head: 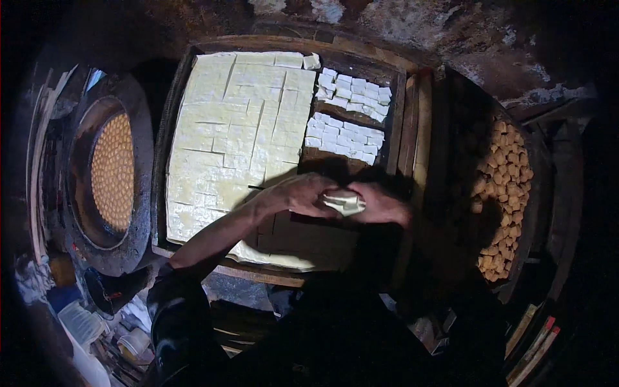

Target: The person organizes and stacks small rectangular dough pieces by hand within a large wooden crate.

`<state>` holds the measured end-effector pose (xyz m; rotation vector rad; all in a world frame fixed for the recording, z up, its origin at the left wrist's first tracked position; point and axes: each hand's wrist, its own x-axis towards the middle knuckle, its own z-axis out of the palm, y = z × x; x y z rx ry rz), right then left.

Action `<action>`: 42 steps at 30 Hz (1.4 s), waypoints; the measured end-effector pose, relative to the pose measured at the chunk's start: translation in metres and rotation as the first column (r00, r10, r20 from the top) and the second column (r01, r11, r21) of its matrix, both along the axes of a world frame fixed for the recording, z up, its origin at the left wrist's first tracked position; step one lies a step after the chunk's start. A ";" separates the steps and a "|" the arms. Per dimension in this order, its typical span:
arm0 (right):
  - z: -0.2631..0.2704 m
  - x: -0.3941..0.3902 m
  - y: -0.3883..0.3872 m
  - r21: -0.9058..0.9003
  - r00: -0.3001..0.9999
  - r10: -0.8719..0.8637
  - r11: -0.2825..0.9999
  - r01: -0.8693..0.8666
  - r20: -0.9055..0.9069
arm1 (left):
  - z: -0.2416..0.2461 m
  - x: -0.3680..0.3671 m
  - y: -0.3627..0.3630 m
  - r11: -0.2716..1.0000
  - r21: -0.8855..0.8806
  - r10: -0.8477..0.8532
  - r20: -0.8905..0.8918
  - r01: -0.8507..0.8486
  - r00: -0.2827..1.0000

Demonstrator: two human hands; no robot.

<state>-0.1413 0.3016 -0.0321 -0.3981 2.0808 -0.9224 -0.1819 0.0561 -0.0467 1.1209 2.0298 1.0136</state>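
Note:
My left hand (309, 194) and my right hand (384, 203) meet over the front right of a wooden tray (285, 279). Between them they grip a pale block of what looks like tofu (346, 204), its near face lit and its sides covered by my fingers. Left of my hands lies a wide cream-coloured tofu slab (227, 126), scored with lengthwise and crosswise cuts. Beyond my hands, two groups of small white tofu cubes, a far one (355, 93) and a nearer one (344, 138), sit in rows on the tray's dark board. Shadow hides the tray's front right part.
At the left, a large round pan (80, 193) holds many small golden pieces (113, 169). A heap of browned pieces (508, 193) lies at the right, past a wooden rail (422, 130). Plastic tubs (134, 342) stand low at the left; red-tipped wooden sticks (537, 346) lie low right.

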 end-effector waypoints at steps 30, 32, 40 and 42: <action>0.003 0.014 -0.028 0.421 0.828 0.119 0.895 0.151 -0.548 | -0.013 0.014 0.018 0.950 -0.248 0.021 -0.555 -0.190 0.832; 0.002 0.015 -0.027 0.409 0.826 0.128 0.903 0.132 -0.549 | -0.011 0.014 0.020 0.941 -0.283 0.015 -0.516 -0.187 0.856; 0.032 0.016 -0.005 0.494 0.736 0.317 0.869 0.028 -0.599 | -0.010 0.020 0.026 0.946 -0.278 -0.039 -0.608 -0.167 0.793; 0.036 0.018 0.004 0.587 0.753 0.369 0.809 0.029 -0.545 | -0.018 0.025 0.038 0.950 -0.257 -0.035 -0.653 -0.178 0.757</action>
